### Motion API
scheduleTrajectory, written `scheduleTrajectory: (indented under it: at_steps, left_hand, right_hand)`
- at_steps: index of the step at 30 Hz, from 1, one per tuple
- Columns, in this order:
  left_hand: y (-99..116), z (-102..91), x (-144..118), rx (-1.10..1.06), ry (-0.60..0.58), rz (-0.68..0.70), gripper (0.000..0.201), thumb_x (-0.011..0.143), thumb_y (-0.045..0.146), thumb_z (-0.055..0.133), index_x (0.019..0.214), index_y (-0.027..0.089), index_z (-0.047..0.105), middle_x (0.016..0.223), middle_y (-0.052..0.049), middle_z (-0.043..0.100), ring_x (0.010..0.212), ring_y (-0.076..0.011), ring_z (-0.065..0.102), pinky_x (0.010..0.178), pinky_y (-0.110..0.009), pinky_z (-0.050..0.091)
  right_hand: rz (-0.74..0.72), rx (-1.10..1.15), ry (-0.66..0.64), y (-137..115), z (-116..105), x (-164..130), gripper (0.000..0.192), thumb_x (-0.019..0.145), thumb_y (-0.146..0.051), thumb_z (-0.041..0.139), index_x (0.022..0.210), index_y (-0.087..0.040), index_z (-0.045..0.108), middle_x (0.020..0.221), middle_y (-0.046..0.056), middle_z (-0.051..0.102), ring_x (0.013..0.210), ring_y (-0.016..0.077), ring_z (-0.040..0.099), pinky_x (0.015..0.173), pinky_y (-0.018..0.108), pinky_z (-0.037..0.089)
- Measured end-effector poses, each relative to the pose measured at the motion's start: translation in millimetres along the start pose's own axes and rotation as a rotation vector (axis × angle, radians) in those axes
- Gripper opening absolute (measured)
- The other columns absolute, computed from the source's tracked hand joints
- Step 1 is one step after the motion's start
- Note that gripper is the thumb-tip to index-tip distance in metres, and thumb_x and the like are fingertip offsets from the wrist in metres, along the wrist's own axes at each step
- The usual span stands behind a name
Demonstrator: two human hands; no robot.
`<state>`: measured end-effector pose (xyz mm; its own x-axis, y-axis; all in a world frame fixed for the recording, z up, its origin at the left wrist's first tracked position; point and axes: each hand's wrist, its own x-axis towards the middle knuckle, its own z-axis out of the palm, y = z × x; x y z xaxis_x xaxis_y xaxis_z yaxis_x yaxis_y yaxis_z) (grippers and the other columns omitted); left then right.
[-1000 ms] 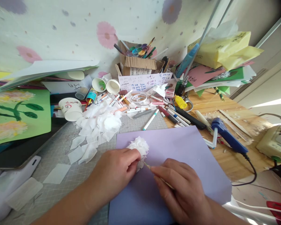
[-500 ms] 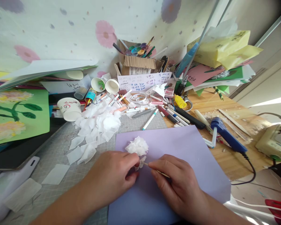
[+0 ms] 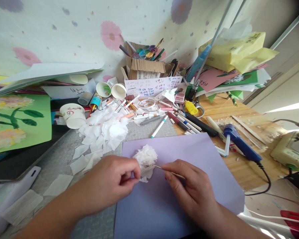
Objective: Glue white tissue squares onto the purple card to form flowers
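A lilac paper sheet lies on the desk in front of me. On it sits a cluster of crumpled white tissue. My left hand pinches a small piece of white tissue at the cluster's near edge. My right hand grips a thin wooden stick whose tip touches that piece. A loose heap of white tissue squares lies on the grey cutting mat to the left.
Markers and pens litter the middle of the desk, with paper cups behind. A blue glue gun with its cord lies at the right. Green flower artwork lies at left. Paper stacks and a cardboard box stand at the back.
My left hand has drawn back to the left, pinching the tissue piece at the fingertips. The stick tip has shifted up toward the cluster. My right hand has moved slightly right.
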<state>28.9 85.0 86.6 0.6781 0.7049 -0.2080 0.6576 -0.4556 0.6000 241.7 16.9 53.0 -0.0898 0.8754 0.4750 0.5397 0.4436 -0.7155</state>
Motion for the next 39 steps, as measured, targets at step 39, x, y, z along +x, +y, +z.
scheduleTrajectory:
  at_steps: [39]
  left_hand:
    - [15,28.4,22,0.352,0.405,0.227,0.018,0.085,0.016,0.051,0.069,0.020,0.059,0.077,-0.001,0.054,0.077,-0.0181,0.044,0.068,-0.032,0.034]
  right_hand:
    - [0.154,0.043,0.044,2,-2,3,0.012,0.085,-0.016,0.054,0.087,-0.018,0.066,0.065,-0.002,0.065,0.055,0.0092,0.059,0.051,0.018,0.044]
